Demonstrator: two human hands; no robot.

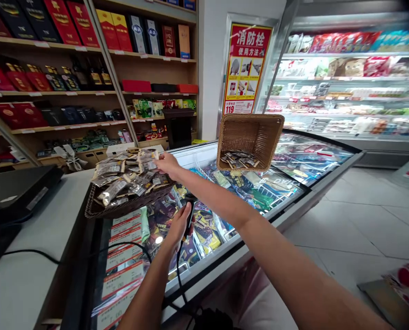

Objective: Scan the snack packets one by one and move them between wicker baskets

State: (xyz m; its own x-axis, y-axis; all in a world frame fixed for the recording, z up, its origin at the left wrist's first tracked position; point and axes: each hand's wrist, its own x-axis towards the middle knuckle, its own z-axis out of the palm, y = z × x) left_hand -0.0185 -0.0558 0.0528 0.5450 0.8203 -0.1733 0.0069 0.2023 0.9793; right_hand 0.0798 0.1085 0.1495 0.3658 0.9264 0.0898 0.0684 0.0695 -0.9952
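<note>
My left hand (181,224) is wrapped round a black handheld barcode scanner (190,211), whose cable hangs down over the freezer's edge. Stretched across to the left, my right hand (168,166) pinches the edge of a clear snack packet (147,159) at the top of a heap. That heap of small clear packets fills a dark brown woven basket (132,206). Farther right, a light brown wicker basket (276,137) is tilted towards me, with several similar packets (239,159) at its bottom.
Below both baskets is a glass-topped chest freezer (204,256) of packaged goods, with price labels (122,261) along its left side. A white counter (60,220) bears a black device (19,188). Shelves of boxes (118,32) and a lit refrigerated display (345,78) stand behind.
</note>
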